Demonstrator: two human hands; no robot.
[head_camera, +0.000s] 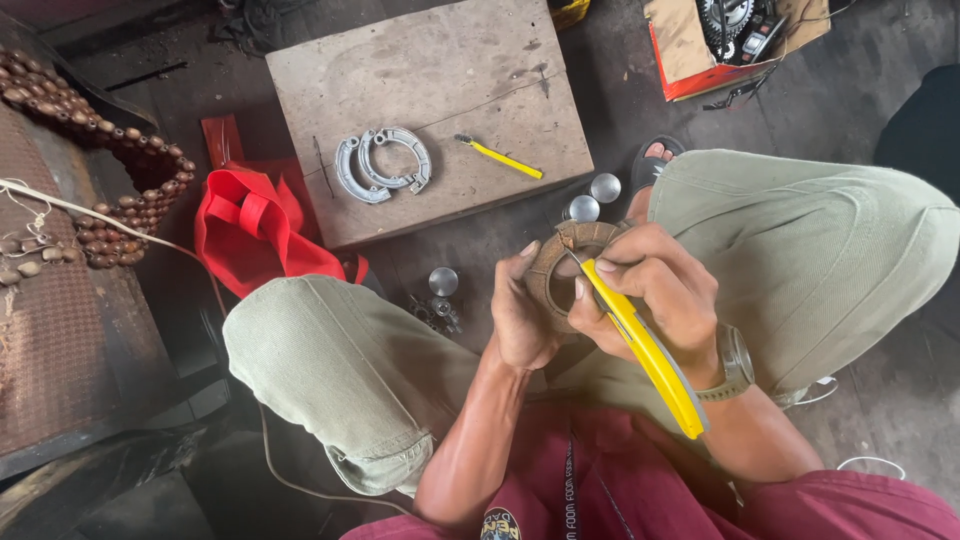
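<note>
My left hand (520, 315) grips a rusty brown curved brake shoe (560, 262) between my knees. In my right hand (655, 290) is a yellow utility knife (650, 355); its tip rests on the upper edge of the shoe. A watch sits on my right wrist. Both hands are close together above the dark floor.
A worn wooden board (440, 70) lies ahead with a pair of grey brake shoes (383, 163) and a small yellow tool (505, 158). Red cloth (255, 230) lies at the left, shiny round caps (592, 198) near my sandalled foot, a cardboard box of parts (735, 35) at top right.
</note>
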